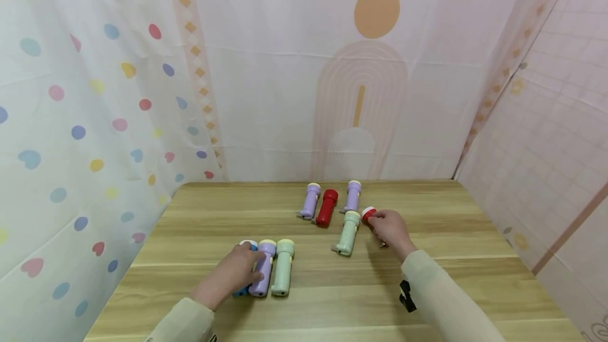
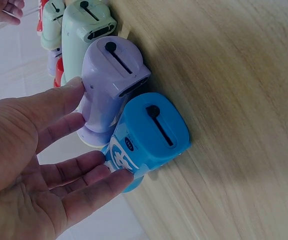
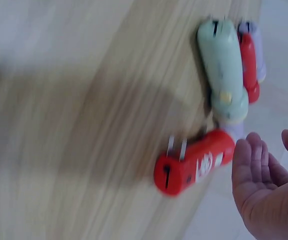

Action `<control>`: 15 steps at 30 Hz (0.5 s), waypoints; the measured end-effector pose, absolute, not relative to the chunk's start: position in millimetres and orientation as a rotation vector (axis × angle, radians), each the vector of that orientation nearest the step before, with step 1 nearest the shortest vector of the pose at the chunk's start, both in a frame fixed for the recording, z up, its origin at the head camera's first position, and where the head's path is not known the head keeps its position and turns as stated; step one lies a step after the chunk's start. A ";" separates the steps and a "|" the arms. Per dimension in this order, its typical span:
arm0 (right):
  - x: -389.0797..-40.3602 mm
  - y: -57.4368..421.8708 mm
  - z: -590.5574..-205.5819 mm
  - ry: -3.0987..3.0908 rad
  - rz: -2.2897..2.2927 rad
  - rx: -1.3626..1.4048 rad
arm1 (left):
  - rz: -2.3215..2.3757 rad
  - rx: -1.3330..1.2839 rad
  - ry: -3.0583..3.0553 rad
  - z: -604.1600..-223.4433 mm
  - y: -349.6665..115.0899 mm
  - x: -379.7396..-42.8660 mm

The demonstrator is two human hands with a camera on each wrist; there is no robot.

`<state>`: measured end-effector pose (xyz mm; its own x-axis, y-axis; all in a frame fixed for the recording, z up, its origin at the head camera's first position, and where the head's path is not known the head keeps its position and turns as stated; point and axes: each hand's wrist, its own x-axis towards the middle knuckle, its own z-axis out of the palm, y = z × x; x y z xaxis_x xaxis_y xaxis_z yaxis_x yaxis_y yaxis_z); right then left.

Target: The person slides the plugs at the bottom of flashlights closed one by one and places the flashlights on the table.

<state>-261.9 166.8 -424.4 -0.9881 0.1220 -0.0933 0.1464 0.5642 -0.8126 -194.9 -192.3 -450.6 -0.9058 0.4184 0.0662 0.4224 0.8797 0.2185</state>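
My left hand (image 1: 231, 274) lies over a blue flashlight (image 2: 159, 135) and a lilac flashlight (image 2: 106, 85), its fingers loosely extended. In the left wrist view the thumb tip meets the lilac body while other fingertips are at the blue one's side. A pale green flashlight (image 1: 283, 271) lies parallel, just right of the lilac one. My right hand (image 1: 392, 230) is beside a red flashlight (image 3: 199, 162) with a white print and two metal prongs out. Its fingers look relaxed and apart from the thumb in the right wrist view, fingertips close to the flashlight's head end.
Left of the right hand lies a green flashlight (image 1: 349, 234) with prongs out. Behind it is a lilac flashlight (image 1: 353, 195). Another red flashlight (image 1: 326, 209) and a further lilac one (image 1: 311, 202) lie near the back edge of the wooden table (image 1: 199, 215). Printed curtains (image 1: 266, 94) hang around it.
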 end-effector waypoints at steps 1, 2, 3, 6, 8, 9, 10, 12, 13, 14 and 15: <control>-262.7 171.3 -423.4 2.797 -1.382 0.232 | -0.362 -0.675 -3.027 -450.8 -192.1 -194.9; -263.9 175.6 -422.8 2.838 -1.330 0.225 | -0.363 -0.671 -3.027 -450.9 -192.0 -194.7; -265.1 180.0 -422.6 2.866 -1.286 0.219 | -0.367 -0.666 -3.026 -451.0 -191.9 -194.5; -268.0 191.7 -422.5 2.935 -1.142 0.206 | -0.377 -0.659 -3.027 -450.9 -191.1 -193.7; -270.0 198.0 -422.5 2.955 -1.069 0.198 | -0.382 -0.658 -3.027 -449.8 -190.5 -193.0; -270.5 200.2 -422.0 2.959 -1.033 0.196 | -0.384 -0.658 -3.028 -449.1 -190.1 -192.7; -271.3 201.8 -421.3 2.964 -1.004 0.191 | -0.382 -0.660 -3.029 -448.4 -189.7 -192.3; -273.6 204.1 -420.8 2.975 -0.945 0.173 | -0.382 -0.660 -3.029 -447.3 -189.3 -191.9; -275.0 204.7 -420.7 2.986 -0.913 0.163 | -0.379 -0.658 -3.030 -447.1 -189.2 -191.7; -276.3 204.8 -420.6 2.990 -0.888 0.157 | -0.377 -0.656 -3.032 -446.9 -189.2 -191.5; -277.5 205.1 -420.8 2.987 -0.876 0.154 | -0.376 -0.657 -3.030 -446.8 -189.1 -191.5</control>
